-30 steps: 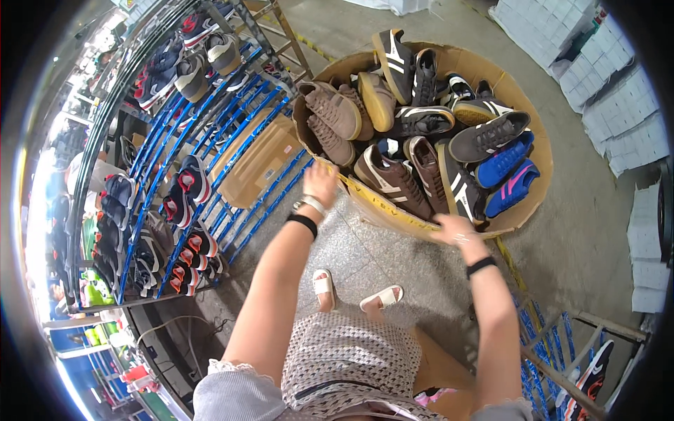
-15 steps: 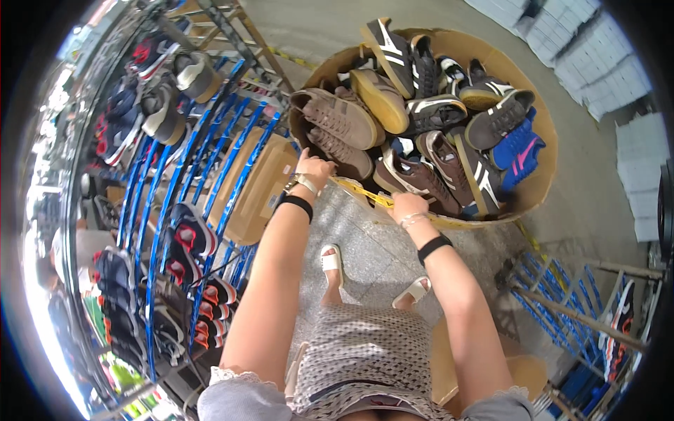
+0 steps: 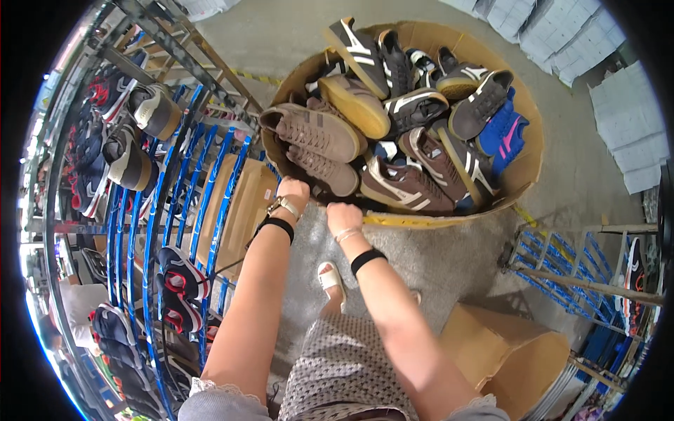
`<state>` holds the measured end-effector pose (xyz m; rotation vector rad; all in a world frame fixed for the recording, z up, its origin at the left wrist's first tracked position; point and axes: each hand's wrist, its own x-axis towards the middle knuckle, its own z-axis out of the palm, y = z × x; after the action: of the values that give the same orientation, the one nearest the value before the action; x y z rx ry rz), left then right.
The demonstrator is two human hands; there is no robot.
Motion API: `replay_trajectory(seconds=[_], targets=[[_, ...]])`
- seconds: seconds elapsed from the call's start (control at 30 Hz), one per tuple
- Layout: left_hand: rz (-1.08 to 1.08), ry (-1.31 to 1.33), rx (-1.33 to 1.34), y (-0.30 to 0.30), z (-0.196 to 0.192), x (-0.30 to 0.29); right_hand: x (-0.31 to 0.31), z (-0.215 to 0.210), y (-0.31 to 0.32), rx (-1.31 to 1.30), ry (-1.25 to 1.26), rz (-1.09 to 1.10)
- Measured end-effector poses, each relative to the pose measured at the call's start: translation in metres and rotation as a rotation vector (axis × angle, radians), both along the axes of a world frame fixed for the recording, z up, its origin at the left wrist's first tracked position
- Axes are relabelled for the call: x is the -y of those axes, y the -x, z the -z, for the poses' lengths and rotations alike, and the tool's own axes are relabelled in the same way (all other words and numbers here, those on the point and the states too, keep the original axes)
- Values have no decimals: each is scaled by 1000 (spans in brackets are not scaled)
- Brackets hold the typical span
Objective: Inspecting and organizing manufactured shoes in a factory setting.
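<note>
left hand (image 3: 293,191) curled on near rim | right hand (image 3: 344,216) closed on same rim | cardboard bin (image 3: 523,175) upper centre, heaped with shoes (image 3: 404,186) | likely heavy, walls flex; grip rim low, both sides

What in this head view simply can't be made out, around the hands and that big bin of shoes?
- Left hand and right hand: fingers curl over the cardboard bin's rim, so their grip on it is unclear.
- Lower shoes in the bin: buried under the top layer, such as the brown suede shoe.
- Shoes on the blue rack: squeezed small and bent at the fisheye rim.
- Right foot: hidden behind the right forearm.
</note>
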<state>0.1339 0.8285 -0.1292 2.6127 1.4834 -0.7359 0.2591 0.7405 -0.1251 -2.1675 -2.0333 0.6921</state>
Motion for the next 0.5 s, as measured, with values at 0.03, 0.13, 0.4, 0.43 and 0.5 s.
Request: replay_trajectory(seconds=[0.03,0.13,0.4,0.43,0.5], targets=[[-20,42,-43,-2,-3,3,6,0,1,-12,-32,20],[-19,-10,-23,-13,-5,22,23,6,-10,-22,-67,-35],[-150,-68,128,-92,5,199,163,8,-115,1,-39,-153],[-157,-52,126,-101,8,219,179,10,-126,5,-56,-150],[-160,13,174,-133,8,268,218,11,-163,51,-35,-146]])
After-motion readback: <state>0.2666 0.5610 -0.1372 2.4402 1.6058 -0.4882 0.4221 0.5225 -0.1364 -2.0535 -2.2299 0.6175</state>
